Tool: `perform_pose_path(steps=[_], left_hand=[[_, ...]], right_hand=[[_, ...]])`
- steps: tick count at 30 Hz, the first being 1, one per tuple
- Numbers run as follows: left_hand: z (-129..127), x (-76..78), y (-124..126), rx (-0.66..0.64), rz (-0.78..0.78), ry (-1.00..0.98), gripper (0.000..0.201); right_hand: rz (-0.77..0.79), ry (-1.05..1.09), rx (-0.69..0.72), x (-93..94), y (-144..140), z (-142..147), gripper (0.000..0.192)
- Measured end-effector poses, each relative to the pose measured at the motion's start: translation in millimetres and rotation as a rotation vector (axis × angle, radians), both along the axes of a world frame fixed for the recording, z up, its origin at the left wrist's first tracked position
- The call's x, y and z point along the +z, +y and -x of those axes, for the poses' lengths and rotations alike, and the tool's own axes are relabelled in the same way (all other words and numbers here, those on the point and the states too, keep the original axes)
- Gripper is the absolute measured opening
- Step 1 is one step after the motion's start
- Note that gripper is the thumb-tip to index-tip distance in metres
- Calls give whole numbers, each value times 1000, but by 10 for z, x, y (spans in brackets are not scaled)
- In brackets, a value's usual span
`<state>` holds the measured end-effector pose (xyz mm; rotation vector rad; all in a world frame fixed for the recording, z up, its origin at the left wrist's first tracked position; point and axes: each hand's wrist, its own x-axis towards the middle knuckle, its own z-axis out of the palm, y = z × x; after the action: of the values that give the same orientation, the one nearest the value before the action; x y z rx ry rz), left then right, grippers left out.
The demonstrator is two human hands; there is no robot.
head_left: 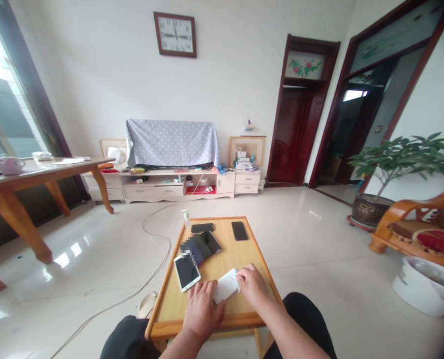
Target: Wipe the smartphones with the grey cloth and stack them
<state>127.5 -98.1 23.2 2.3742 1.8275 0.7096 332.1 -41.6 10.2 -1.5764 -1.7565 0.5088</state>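
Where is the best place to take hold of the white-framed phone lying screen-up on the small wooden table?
The white-framed phone lies flat, so probably pinch its two long edges from above. Its left long edge faces bare small wooden table; the left hand rests just beside its near end.

On the small wooden worktop (244, 259) lie six phones in all: one white-framed phone (186, 272), one white phone (225, 286) lying back-up, two single dark phones, one (202, 228) at the far edge and the other (239, 231) beside it, and two more dark phones (207, 244) overlapping in a pile, though a blurred patch hides part of that pile. One pump bottle (186, 218) stands at the far corner. Two hands rest there, the left hand (201, 309) and the right hand (252, 285).
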Motion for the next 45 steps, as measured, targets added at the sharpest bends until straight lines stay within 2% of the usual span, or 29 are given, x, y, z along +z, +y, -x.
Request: perform_pose_path(steps=[3,5,9,11,13,17,19,26,32,35,40,43,45], left_hand=[[7,11,-8,-9,6,-22,40],[5,18,-18,-4,1,-31,42],[4,11,-27,57,-24,-27,42],[12,-5,-20,77,-16,-16,42],[23,-23,-9,75,-7,-5,44],[29,-39,-6,87,9,8,44],[24,-29,-15,93,15,10,42],[11,3,-15,61,29,23,53],[36,-65,24,78,12,-2,53],[42,-81,35,71,21,9,51],[20,-105,46,84,9,17,53],[9,-114,52,87,3,23,54],[12,-113,51,86,2,23,54]], right_hand=[[47,70,47,0,1,63,17],[54,66,26,-7,3,98,15],[-47,-113,-120,-5,5,131,8],[-107,-209,-141,0,-35,178,11],[-151,-257,-86,-2,-132,263,18],[-235,-289,146,-22,-435,432,26],[-254,-315,213,-21,-541,439,31],[-170,-433,232,-26,-450,238,41],[-192,-408,312,-33,-476,260,43],[-189,-393,268,-51,-451,234,43],[-232,-260,51,-69,-331,139,39],[-220,-256,48,-26,-296,177,34],[-187,-282,51,25,-284,240,23]])
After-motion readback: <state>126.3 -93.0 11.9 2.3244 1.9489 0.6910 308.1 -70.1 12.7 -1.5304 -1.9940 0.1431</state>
